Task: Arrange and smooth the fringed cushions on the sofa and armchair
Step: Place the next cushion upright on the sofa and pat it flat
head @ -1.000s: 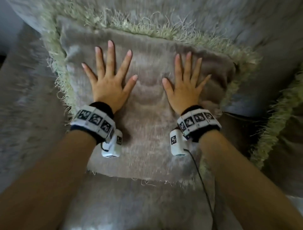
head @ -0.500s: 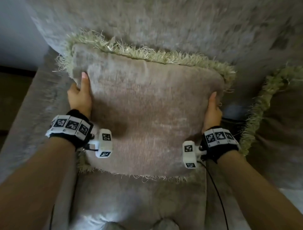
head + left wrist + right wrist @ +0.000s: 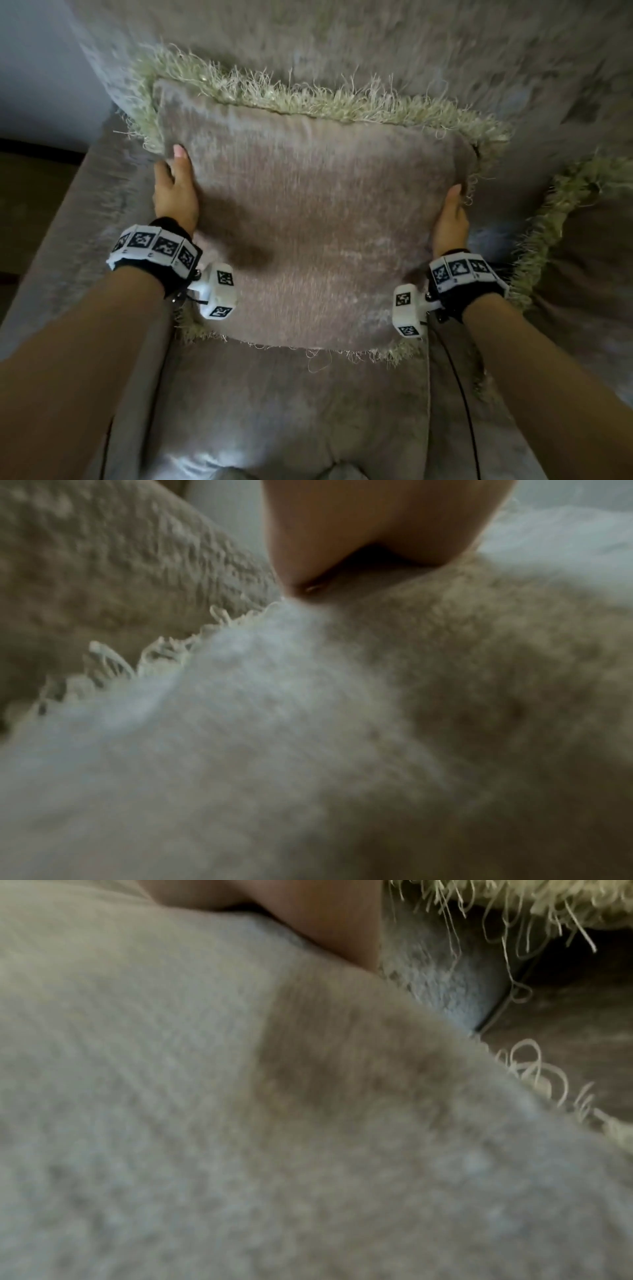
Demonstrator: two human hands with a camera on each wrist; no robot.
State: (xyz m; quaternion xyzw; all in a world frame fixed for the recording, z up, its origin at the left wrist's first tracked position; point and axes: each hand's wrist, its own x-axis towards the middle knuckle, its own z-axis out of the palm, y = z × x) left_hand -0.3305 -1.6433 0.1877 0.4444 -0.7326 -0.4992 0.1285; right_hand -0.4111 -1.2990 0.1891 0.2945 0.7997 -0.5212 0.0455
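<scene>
Now both hands clasp the square taupe velvet cushion with pale green fringe (image 3: pixel 318 219)

Left hand (image 3: pixel 176 192) and right hand (image 3: pixel 450 219) grip opposite edges, thumbs in front, fingers hidden behind; grey velvet sofa (image 3: pixel 294 411) beneath

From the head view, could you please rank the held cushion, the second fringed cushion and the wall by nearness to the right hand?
1. Held cushion: gripped by the right hand.
2. Second fringed cushion: just right of it.
3. Wall: far upper left.
</scene>
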